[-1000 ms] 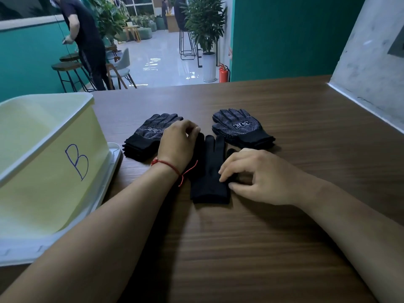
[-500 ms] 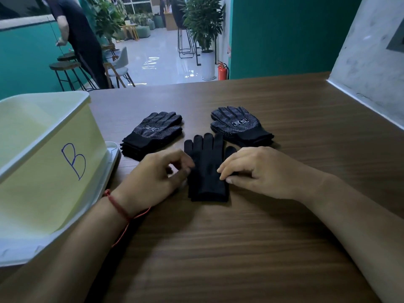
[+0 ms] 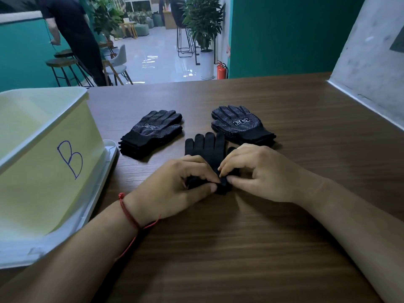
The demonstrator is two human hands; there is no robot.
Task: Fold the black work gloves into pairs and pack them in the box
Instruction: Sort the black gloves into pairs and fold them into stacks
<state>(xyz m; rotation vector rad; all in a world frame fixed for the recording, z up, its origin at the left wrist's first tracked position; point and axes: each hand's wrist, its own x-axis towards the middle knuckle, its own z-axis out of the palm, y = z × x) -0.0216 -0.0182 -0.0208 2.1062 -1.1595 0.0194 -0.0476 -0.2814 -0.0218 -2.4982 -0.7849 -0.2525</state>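
**Item in hand.** The plain black knit glove (image 3: 206, 147) lay flat on the brown wood-grain worktop (image 3: 284, 237), with its fingers pointing away from the person and its cuff nearest. Whether it was one glove or two laid together could not be told.

**Hands.** The left hand (image 3: 175, 184) had thumb and curled fingers closed on the cuff from the left. The right hand (image 3: 260, 173) pinched the same cuff edge between thumb and forefinger. The two hands almost met there, and the cuff was bunched. In my judgement the fold was only beginning.

**Surroundings.**
- Two stacks of black gloves with white grip dots lay just beyond.
- The left dotted stack (image 3: 153, 132) lay near the box.
- The right dotted stack (image 3: 240, 125) lay close beside the held glove's fingertips.
- The pale yellow translucent plastic box (image 3: 43, 171), marked "B", stood at the left on a white tray (image 3: 105, 171), apart from the glove in hand. Its interior was not visible.

**Risks noted.**
- With the grip only at the cuff edge, any lower layer could slide out as the fold proceeds, leaving the pair misaligned.
- Springy knit may unroll once released if the cuff is not turned over fully.
- The glove's fingertips could snag the right dotted stack and pull it askew.
- A loose bundle may open on the way across to the box.
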